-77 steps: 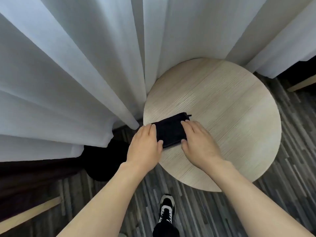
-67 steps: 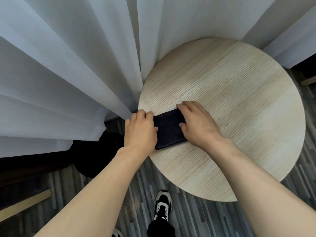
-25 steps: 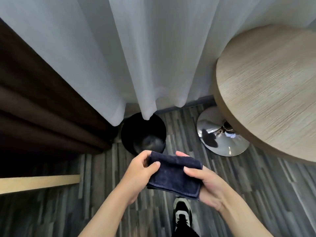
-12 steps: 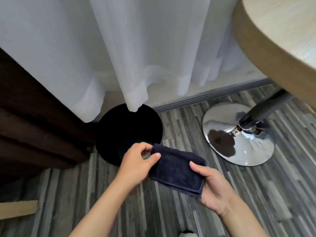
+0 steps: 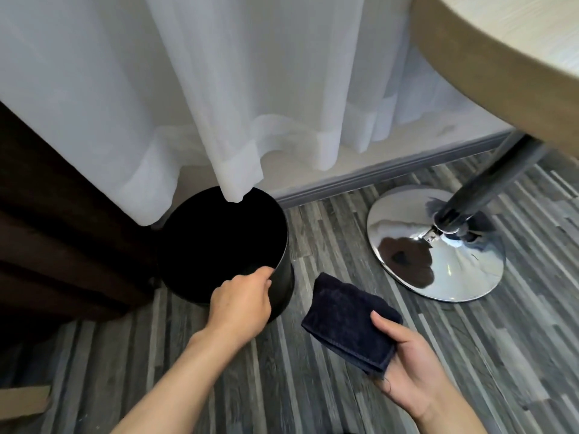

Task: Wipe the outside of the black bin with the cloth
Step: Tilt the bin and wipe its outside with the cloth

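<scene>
Holding, right hand [image 5: 413, 380]: nearest the camera at lower right, palm turned up, forearm coming in from the bottom edge; thumb laid across the top of the cloth, fingers curled under its near end, so the grasp is closed on the cloth.
Cloth [image 5: 347, 321]: dark navy, folded into a thick pad; its near end sits in the right palm, its far end sticks out free above the floor, just beside the bin's right side but not touching it.
Left hand [image 5: 241, 303]: forearm rising from the bottom centre, wrist straight, back of the hand facing up; fingers hooked over the near rim of the bin and dipping inside, closed on that rim. The thumb is hidden, so I cannot tell where it presses.
Black bin [image 5: 283, 277]: round, upright on the floor, open at the top, interior too dark to read; it stands left of centre, against the dark curtain on its left.
Floor [image 5: 313, 386]: grey striped planks under both arms.
Table base [image 5: 435, 245]: shiny chrome disc on the floor, well right of the bin, with a dark post leaning up to a pale wooden tabletop [image 5: 488, 57] at upper right.
Sheer curtain [image 5: 250, 89]: white, hanging behind; one fold's hem drops over the bin's far rim.
Dark curtain [image 5: 47, 214]: brown folds along the left side.
</scene>
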